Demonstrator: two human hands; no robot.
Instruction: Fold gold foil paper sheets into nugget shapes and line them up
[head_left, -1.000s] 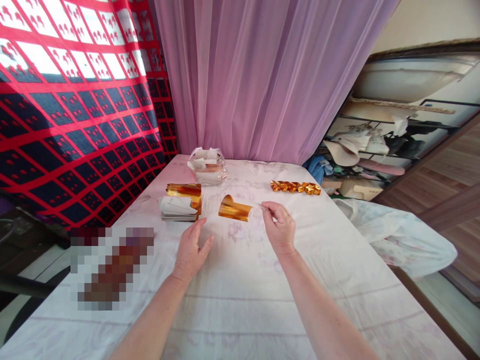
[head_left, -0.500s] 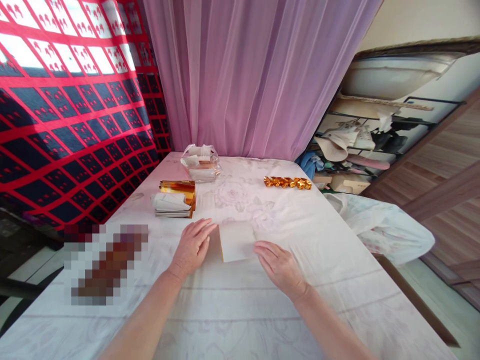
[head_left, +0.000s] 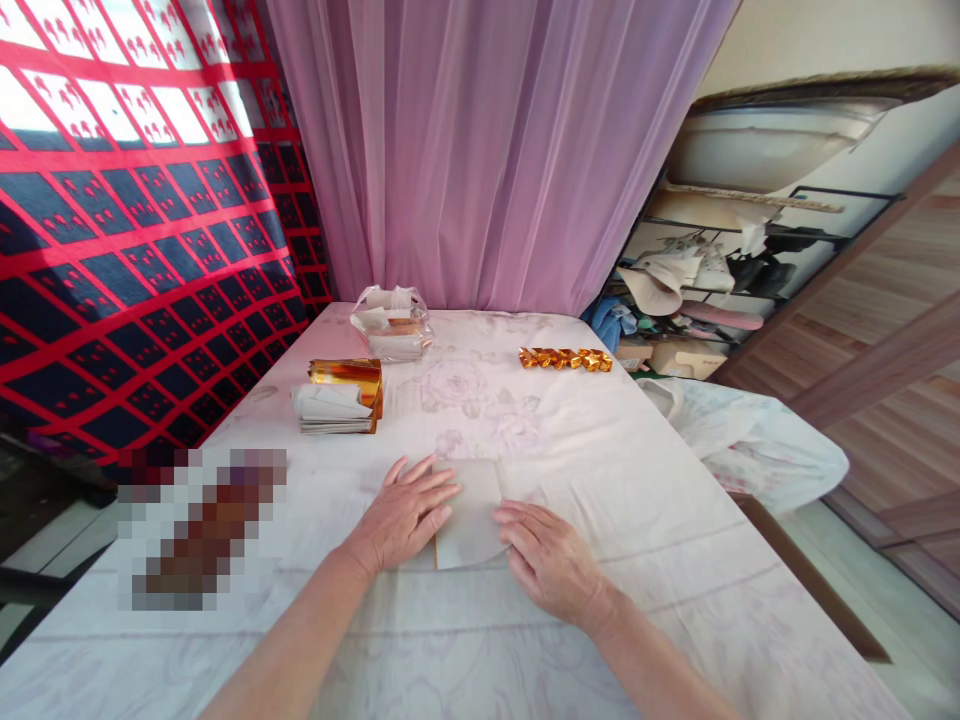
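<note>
A pale sheet of paper (head_left: 469,520) with a thin gold edge on its left side lies on the table in front of me. My left hand (head_left: 405,512) rests flat with its fingers spread, the fingertips over the sheet's left part. On the other side, my right hand (head_left: 551,562) has its fingers curled together at the sheet's right edge, and the thumb is mostly hidden. Beyond my left hand lies a stack of gold and white paper sheets (head_left: 336,408). Farther right is a row of folded gold foil pieces (head_left: 565,359).
A clear plastic bag of paper (head_left: 391,325) sits near the table's far end. The table has a pale floral cloth (head_left: 465,640). A blurred patch (head_left: 206,530) hides something at left. A white plastic bag (head_left: 772,440) and a shelf rack stand on the right.
The sheet has come nearer to me and lies flatter. My left hand has spread its fingers onto it, and my right hand has moved with its right edge. The view has shifted slightly.
</note>
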